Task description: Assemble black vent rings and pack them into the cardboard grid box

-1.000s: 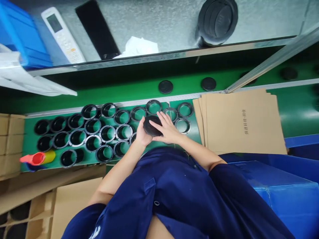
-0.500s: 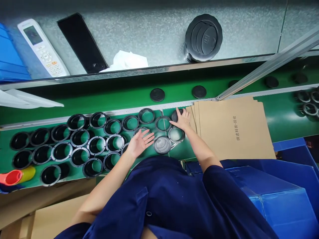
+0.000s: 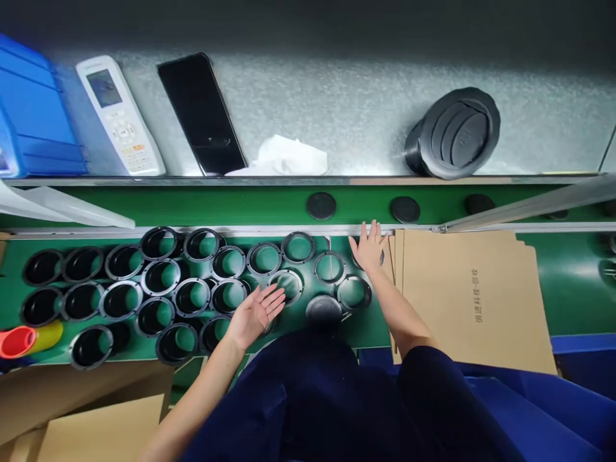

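My left hand hovers palm up over the front of the green bench, fingers stretched out, with nothing in it. Just beyond its fingertips lies a black ring. My right hand is spread over a dark round disc, which it mostly hides; whether it touches the disc I cannot tell. Two more black rings, one at the back and one nearer, lie to the left of my right wrist. Between my hands sits a round black vent cap, partly in shadow.
Several black cylindrical collars crowd the bench's left. Stacked cardboard sheets lie right of my right arm. Dark discs sit on the green strip behind. Above, a shelf holds a remote, phone, tissue and vent.
The view has tilted and shifted, so the shelf appears lower. My right hand has opened flatter above the dark disc, its fingers reaching farther back. My left hand stays open, palm up.
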Demonstrator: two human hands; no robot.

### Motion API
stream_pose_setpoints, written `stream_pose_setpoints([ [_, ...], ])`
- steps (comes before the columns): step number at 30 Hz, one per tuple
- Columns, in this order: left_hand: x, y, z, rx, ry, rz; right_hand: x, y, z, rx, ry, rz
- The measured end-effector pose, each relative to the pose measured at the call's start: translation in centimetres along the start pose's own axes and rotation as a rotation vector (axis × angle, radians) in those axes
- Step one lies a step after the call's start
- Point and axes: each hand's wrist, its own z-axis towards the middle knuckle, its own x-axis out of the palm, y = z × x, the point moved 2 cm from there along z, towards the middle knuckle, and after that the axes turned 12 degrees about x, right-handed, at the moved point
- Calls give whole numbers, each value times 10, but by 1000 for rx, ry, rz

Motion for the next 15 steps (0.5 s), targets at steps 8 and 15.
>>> stream_pose_setpoints([
  [8,1,-5,21,2,1,-75,27,135,100,421,462,539],
  [15,39,-22,34,244,146,-313,27,143,-58,332,830,1023],
])
